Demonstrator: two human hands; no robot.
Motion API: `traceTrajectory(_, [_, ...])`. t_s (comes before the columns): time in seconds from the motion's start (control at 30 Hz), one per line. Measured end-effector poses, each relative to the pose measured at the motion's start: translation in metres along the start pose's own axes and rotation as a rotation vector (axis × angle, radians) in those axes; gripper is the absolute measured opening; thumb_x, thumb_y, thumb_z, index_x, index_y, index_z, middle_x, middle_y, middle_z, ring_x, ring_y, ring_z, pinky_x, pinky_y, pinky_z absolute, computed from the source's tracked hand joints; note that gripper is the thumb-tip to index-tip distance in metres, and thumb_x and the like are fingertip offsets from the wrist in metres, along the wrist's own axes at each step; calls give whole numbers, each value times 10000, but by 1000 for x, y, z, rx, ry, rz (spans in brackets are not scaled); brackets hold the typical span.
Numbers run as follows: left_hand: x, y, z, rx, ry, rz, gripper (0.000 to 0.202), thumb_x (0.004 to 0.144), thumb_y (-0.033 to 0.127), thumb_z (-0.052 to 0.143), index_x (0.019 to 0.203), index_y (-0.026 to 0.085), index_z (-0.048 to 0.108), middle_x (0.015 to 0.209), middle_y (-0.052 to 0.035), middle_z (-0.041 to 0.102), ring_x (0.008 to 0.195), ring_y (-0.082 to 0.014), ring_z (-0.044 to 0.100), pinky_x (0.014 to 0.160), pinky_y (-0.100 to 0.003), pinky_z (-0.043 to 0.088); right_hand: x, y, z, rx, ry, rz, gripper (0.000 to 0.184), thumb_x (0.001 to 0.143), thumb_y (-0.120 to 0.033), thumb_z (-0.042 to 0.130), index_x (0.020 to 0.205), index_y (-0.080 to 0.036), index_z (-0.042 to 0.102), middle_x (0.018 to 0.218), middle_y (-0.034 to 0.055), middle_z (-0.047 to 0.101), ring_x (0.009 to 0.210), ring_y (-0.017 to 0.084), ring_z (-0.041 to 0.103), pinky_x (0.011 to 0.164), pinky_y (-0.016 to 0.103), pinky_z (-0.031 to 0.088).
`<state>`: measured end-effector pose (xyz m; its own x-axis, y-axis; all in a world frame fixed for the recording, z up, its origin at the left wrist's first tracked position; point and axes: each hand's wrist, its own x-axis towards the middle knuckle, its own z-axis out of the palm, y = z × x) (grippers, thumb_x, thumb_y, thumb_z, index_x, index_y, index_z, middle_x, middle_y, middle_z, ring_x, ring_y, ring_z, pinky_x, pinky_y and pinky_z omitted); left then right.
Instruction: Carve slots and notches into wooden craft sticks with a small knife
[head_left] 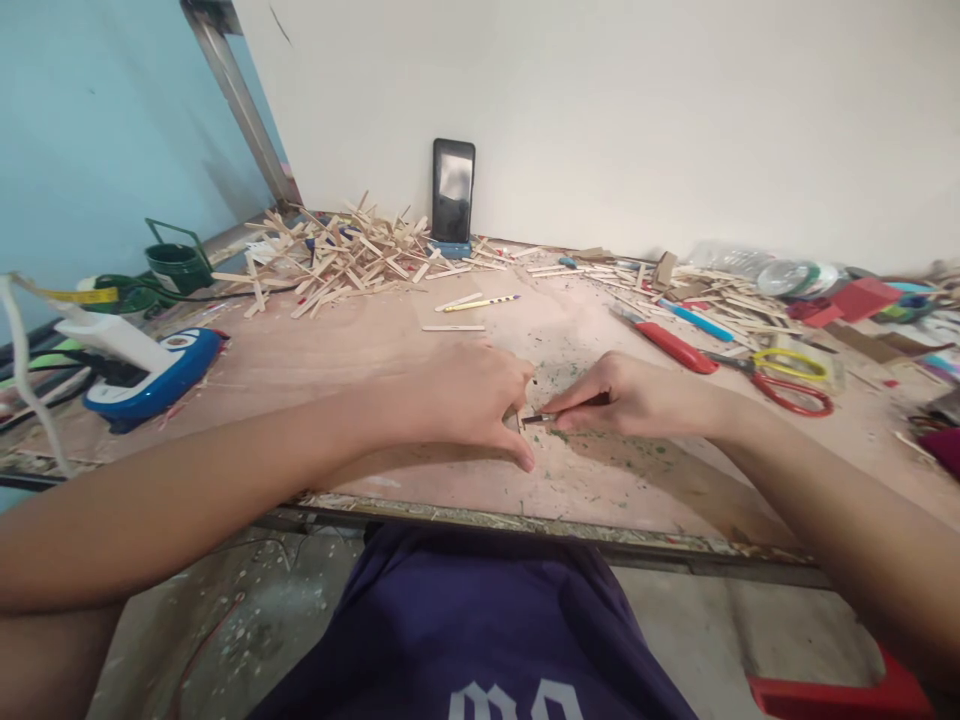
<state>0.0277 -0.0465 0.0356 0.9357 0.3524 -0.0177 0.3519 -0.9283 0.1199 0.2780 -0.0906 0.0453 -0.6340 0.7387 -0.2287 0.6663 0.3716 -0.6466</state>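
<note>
My left hand (480,400) lies low over the middle of the wooden worktop, thumb apart below the bent fingers. A small pale piece (512,419) shows between its thumb and fingers; most of it is hidden. From the right, my right hand (622,396) pinches a thin, dark, narrow piece (535,419) whose tip reaches the left hand's grip. Its exact kind is too small to tell. Fine green shavings (559,437) are scattered under and around both hands. Beyond the left hand lie a flat wooden stick (453,328) and a yellow pencil (484,303).
A heap of wooden sticks (352,255) lies at the back left, beside a propped phone (453,190). A red-handled cutter (677,347) and scissors (793,395) lie right of my right hand. A blue power strip (161,375) stands left. The worktop's chipped front edge (480,518) runs before me.
</note>
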Motion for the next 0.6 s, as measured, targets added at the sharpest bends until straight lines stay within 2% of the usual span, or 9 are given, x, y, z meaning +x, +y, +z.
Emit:
traceTrajectory(0.1, [0, 0, 0, -13, 5, -1, 562, 877, 749, 812, 848, 188, 828, 1043, -57, 799, 917, -244, 715, 737, -359, 394, 0, 1, 0, 19, 11, 8, 400, 1000, -433, 725, 1254, -166, 882, 1171, 62, 873, 943, 244, 809, 792, 292, 589])
traceTrajectory(0.27, [1, -2, 1, -2, 1, 10, 560, 878, 752, 811, 867, 192, 833, 1062, -60, 802, 932, -242, 724, 764, -355, 414, 0, 0, -1, -4, 3, 2, 428, 1016, -475, 698, 1232, -160, 890, 1086, 62, 883, 822, 221, 777, 695, 297, 543])
traceTrajectory(0.6, [1, -2, 1, 33, -10, 13, 604, 888, 795, 768, 914, 196, 847, 1075, -69, 801, 971, -262, 737, 774, -359, 444, -1, -1, -3, -31, 7, 10, 398, 1012, -453, 705, 1220, -171, 895, 1063, 57, 885, 812, 207, 775, 690, 286, 542])
